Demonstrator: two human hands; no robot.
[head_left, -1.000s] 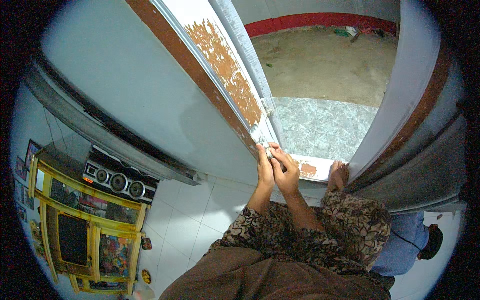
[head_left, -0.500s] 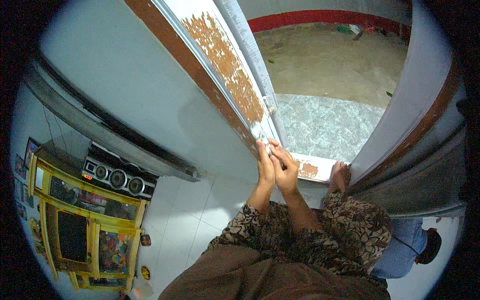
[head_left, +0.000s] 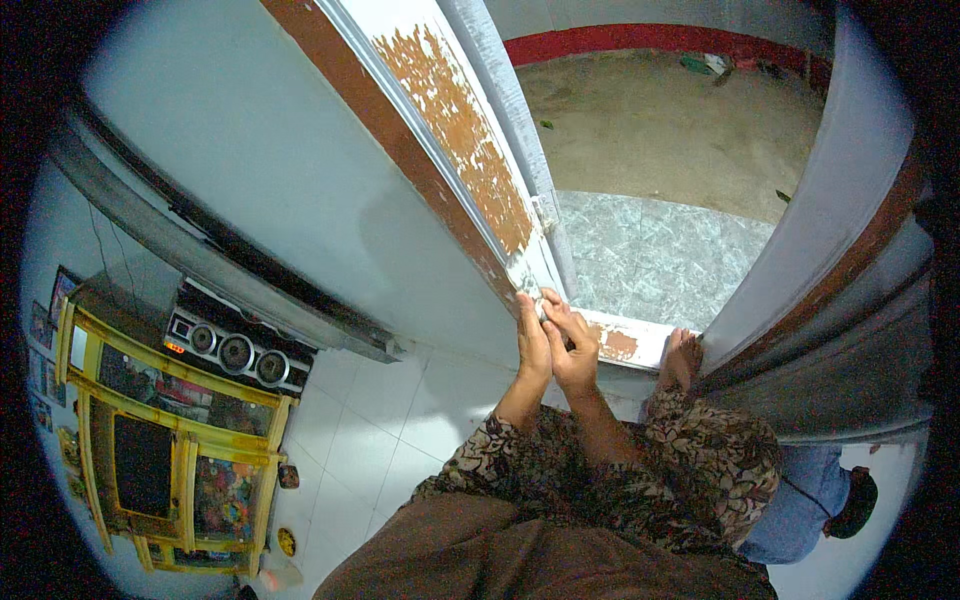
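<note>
A white door frame (head_left: 530, 230) with flaking paint runs down from the top, its bare brown patch (head_left: 450, 120) showing along the face. At its lower end my left hand (head_left: 533, 345) and my right hand (head_left: 573, 350) come together, side by side. My fingers are closed, and a small pale thing (head_left: 541, 308) shows between the fingertips; its kind I cannot make out. Just above them, the whitish lower part of the frame (head_left: 522, 268) looks smeared or scraped. The white sill (head_left: 645, 338), with its own brown patch, extends to the right of my hands.
A bare foot (head_left: 682, 358) rests at the sill's right end. Beyond the doorway lie marbled tiles (head_left: 665, 250) and sandy ground (head_left: 650, 130). A yellow cabinet (head_left: 185, 420) and a speaker unit (head_left: 237, 350) stand left. A person in blue (head_left: 800, 505) is at the lower right.
My hands have shifted very slightly downward, and the right fingers look more bent around the small thing. The whole view has moved a little.
</note>
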